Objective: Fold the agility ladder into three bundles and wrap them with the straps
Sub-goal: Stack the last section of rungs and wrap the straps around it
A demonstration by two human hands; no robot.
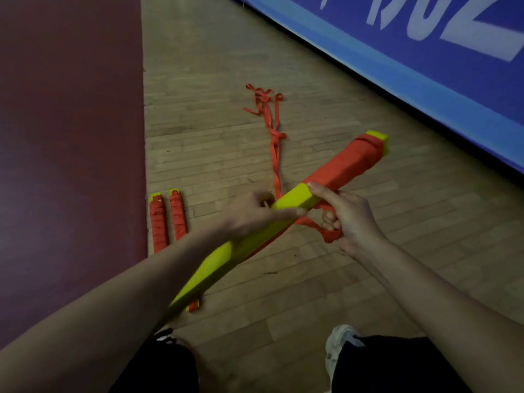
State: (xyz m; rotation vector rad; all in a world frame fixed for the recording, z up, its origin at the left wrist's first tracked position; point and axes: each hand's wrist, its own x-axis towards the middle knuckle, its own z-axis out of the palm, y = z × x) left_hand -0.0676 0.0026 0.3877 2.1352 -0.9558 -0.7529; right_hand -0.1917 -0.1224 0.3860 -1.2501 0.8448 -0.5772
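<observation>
Agility ladder, third bundle (286, 205): held above the wooden floor (226, 154), half wrapped.

Stack of yellow rungs, far end at 2 o'clock already bound in orange strap, near end at 7 o'clock bare. Left hand (249, 214) is closed over the bare middle, fingers lying along the top face. Right hand (348, 217) pinches a gathered loop of strap just under the bundle, forefinger resting on the wrap's edge. Loose strap tail (272, 120) trails to 12 o'clock on the floor. Two finished bundles (167, 219) lie side by side at 9 o'clock beside a dark red mat (71, 137). Rungs look rigid, light and smooth, likely to slide apart; grip mid-stack. Strap is limp; it probably needs tension.
</observation>
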